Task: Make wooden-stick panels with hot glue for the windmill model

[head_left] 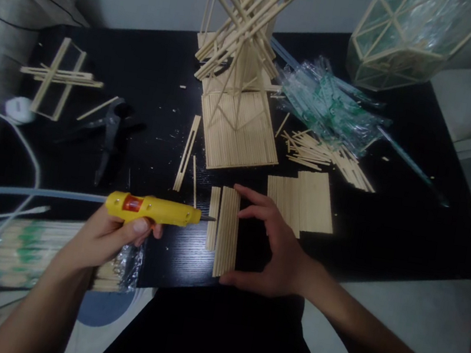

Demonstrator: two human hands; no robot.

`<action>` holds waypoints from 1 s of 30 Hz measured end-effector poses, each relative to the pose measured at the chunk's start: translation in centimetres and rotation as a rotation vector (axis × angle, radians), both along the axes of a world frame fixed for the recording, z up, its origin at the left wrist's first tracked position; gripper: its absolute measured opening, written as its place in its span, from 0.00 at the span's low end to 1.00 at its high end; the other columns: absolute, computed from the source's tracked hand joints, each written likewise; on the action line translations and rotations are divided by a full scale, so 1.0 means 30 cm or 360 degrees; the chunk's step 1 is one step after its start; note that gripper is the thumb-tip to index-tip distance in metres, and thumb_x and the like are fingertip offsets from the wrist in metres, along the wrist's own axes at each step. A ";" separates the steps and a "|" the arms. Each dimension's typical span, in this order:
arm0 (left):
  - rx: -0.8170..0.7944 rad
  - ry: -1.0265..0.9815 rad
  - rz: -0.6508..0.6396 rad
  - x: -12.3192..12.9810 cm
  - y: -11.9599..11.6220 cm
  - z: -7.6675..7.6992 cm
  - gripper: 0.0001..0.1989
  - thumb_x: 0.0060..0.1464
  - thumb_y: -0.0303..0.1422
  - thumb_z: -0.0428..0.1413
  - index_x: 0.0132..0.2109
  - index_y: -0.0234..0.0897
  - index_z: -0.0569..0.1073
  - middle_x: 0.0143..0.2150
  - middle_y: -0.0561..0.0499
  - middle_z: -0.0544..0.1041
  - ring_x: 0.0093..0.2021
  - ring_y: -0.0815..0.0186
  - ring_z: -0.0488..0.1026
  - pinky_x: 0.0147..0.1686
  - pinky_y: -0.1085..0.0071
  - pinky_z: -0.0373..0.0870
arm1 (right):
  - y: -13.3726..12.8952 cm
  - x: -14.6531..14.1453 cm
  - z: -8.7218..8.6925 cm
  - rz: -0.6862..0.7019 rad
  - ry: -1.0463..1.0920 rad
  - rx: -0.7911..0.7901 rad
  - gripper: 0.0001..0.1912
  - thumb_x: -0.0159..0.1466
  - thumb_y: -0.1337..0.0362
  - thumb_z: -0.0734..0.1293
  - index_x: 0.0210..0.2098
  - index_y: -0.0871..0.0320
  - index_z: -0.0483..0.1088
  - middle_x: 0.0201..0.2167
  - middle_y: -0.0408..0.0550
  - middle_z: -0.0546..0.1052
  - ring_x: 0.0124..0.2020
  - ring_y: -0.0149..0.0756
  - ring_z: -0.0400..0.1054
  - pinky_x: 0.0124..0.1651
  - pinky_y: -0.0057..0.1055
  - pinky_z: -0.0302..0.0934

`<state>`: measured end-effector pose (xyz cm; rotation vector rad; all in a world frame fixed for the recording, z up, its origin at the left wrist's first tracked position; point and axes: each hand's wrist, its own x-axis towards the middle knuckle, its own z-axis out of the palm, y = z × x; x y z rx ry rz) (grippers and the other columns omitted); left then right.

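My left hand point(119, 235) is wrapped round the handle of a yellow hot glue gun point(158, 211), which lies level with its nozzle pointing right. A long translucent glue stick point(66, 196) runs out of the gun's back. The nozzle tip is over a narrow strip of joined wooden sticks point(213, 221). Just right of that strip lies a wider panel of joined wooden sticks point(227, 235). My right hand point(271, 248) grips this panel at its two ends, thumb at the near end and index finger at the far end. A thin gap shows between strip and panel.
Behind stands a stick structure point(239, 40) on a square stick base point(242, 136). More stick panels point(316, 204), loose sticks point(311, 150) and plastic-wrapped glue sticks point(323, 101) lie right. Pliers point(110, 133), a stick frame point(61, 77) and bagged sticks point(27, 251) are left. A geometric lantern-like frame point(399, 47) stands back right.
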<state>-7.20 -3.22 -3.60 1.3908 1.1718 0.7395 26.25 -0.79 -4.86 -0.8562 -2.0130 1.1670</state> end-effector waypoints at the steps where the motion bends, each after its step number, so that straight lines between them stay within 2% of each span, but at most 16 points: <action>1: 0.0002 -0.0003 0.0012 0.002 0.000 0.000 0.22 0.65 0.48 0.59 0.36 0.31 0.80 0.29 0.45 0.80 0.21 0.69 0.70 0.21 0.75 0.69 | -0.001 0.000 0.000 0.0003 -0.0004 -0.0001 0.46 0.53 0.50 0.84 0.62 0.47 0.59 0.74 0.59 0.59 0.75 0.58 0.56 0.71 0.61 0.59; 20: 0.0007 0.0023 -0.0053 -0.005 -0.001 -0.007 0.18 0.68 0.44 0.58 0.36 0.33 0.79 0.30 0.49 0.78 0.22 0.71 0.68 0.23 0.75 0.68 | -0.005 -0.002 -0.007 0.0058 0.0010 0.0042 0.46 0.53 0.50 0.83 0.62 0.48 0.59 0.75 0.59 0.59 0.75 0.56 0.56 0.71 0.60 0.59; 30: 0.0036 0.0026 0.0000 -0.001 0.000 -0.010 0.22 0.67 0.47 0.57 0.34 0.32 0.77 0.28 0.48 0.77 0.21 0.70 0.69 0.21 0.74 0.67 | -0.006 -0.001 -0.004 0.0094 -0.0020 0.0038 0.45 0.55 0.49 0.83 0.63 0.47 0.59 0.75 0.59 0.58 0.75 0.57 0.55 0.71 0.59 0.59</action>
